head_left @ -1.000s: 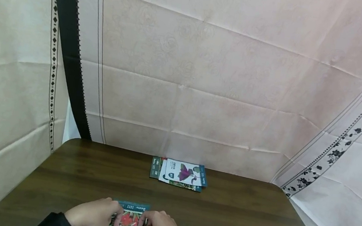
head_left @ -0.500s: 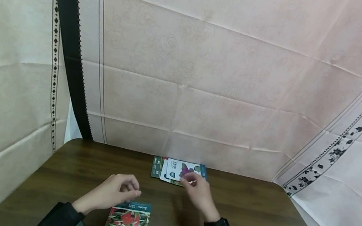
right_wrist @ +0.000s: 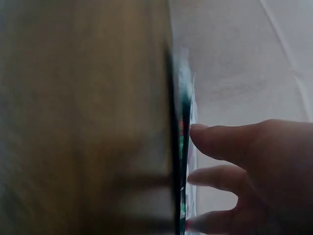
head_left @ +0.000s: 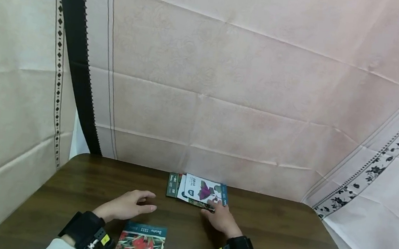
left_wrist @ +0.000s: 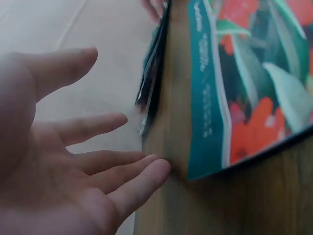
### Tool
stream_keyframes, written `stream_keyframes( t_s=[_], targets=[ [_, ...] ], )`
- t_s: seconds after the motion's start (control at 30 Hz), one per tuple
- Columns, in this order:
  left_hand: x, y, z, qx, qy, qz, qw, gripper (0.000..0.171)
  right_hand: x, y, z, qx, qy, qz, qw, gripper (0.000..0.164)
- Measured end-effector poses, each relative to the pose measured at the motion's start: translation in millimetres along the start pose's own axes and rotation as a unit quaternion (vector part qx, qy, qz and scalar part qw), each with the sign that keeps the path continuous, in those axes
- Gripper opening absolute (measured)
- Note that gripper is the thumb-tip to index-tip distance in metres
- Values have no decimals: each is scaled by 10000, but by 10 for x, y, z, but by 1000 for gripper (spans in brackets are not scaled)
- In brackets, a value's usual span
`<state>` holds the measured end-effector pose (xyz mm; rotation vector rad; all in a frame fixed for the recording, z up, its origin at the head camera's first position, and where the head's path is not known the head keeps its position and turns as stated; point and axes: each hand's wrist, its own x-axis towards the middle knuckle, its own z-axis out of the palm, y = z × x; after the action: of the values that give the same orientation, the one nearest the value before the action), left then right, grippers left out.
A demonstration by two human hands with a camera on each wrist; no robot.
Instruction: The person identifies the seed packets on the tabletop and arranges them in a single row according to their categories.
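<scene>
A flat seed packet (head_left: 140, 246) with red flowers and a teal top band lies at the front of the table. Above and left of it hovers my left hand (head_left: 127, 204), fingers extended and holding nothing; the left wrist view shows its thumb and fingers (left_wrist: 139, 183) spread beside the packet. Farther back is a small stack of similar packets, topped by a white one (head_left: 194, 185) with a purple flower. My right hand (head_left: 222, 219) reaches to that stack's near right edge. In the right wrist view its fingertips (right_wrist: 198, 132) touch the white packet's face.
A dark green packet (head_left: 172, 185) sticks out at the stack's left end. The brown wooden table (head_left: 275, 234) has rounded far corners. Pale patterned cloth (head_left: 204, 80) hangs behind and at both sides, with a black strip (head_left: 76, 59) on the left.
Both hands have left the red-flower packet. The right hand has gone forward to the stack, and the top white packet has shifted slightly. The left hand has risen and its fingers have straightened.
</scene>
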<state>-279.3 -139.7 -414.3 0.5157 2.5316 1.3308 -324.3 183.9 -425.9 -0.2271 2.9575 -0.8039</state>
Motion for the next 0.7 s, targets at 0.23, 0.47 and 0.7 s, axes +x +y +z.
stream_keyframes(
  t_s=[0.23,0.47,0.7],
  targets=[
    [12,-14,23,-584,-243,15,9980,58,-108,-219,104,-36,-676,-708,9952,49],
    [21,-8,44,-952,168,-238,9950,54,-241,-459,190,14,-1094,-1159,9872,45],
    [19,-36,30,-1100,625,-248,9917,43,-272,-516,240,39,-1199,-1185,9857,46]
  ],
)
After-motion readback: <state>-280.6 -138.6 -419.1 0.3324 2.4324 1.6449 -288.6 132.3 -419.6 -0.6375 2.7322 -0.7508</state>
